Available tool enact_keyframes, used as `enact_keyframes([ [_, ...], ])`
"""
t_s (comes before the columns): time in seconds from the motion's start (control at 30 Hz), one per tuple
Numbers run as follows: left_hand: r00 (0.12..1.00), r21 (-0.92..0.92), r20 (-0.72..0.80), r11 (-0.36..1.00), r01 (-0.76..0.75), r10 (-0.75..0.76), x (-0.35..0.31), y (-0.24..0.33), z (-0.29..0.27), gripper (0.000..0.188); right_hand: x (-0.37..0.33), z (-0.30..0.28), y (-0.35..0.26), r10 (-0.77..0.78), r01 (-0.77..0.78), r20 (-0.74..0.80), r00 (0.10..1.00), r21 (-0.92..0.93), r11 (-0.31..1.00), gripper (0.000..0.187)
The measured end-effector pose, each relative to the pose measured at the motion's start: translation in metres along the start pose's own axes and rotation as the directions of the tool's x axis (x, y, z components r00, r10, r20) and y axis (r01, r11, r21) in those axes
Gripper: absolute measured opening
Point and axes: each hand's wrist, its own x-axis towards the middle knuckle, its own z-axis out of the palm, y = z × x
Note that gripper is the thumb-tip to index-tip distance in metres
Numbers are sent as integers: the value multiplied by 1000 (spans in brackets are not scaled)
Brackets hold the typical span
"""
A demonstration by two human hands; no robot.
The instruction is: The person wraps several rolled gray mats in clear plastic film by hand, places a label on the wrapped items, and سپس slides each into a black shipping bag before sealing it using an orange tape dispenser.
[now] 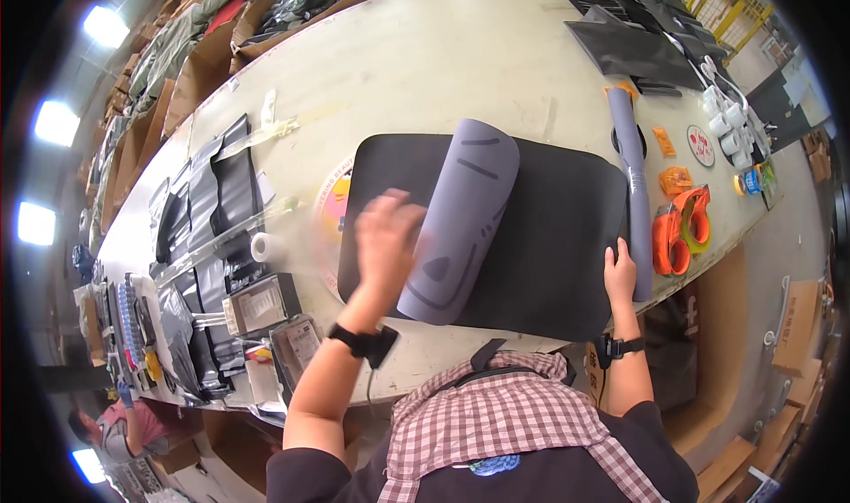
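Your left hand [387, 237] is blurred, fingers spread open over the near end of the grey mat [460, 220], half rolled, a curled tube with dark line markings lying on the flat black mat [549, 237]. Your right hand [619, 274] presses open-fingered on that black mat's near right corner, close to the table [425, 60] edge. Just right: one rolled grey tube [630, 184], then two orange tape dispensers [682, 228]. Farther off, the bare tabletop leaves room.

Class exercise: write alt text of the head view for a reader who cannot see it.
A person's left hand rolls a grey mat across a black mat on a long worktable; the right hand presses the black mat's edge.
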Motion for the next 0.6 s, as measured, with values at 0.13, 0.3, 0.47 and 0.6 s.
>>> enact_keyframes([
  [0.13,739,-132,369,819,-559,564,-57,46,53,61,7,5,-1,12,-11,43,999,-14,1000,38],
  [0.3,892,170,311,904,-392,328,-56,6,47,46,5,-1,-3,-6,2,76,997,45,999,39],
  [0.47,990,459,88,887,57,-109,-35,-77,20,32,2,-6,-8,49,-52,81,995,39,998,37],
  [0.6,960,36,-232,985,169,-157,-14,-56,6,41,1,2,2,-56,54,39,998,43,998,42],
])
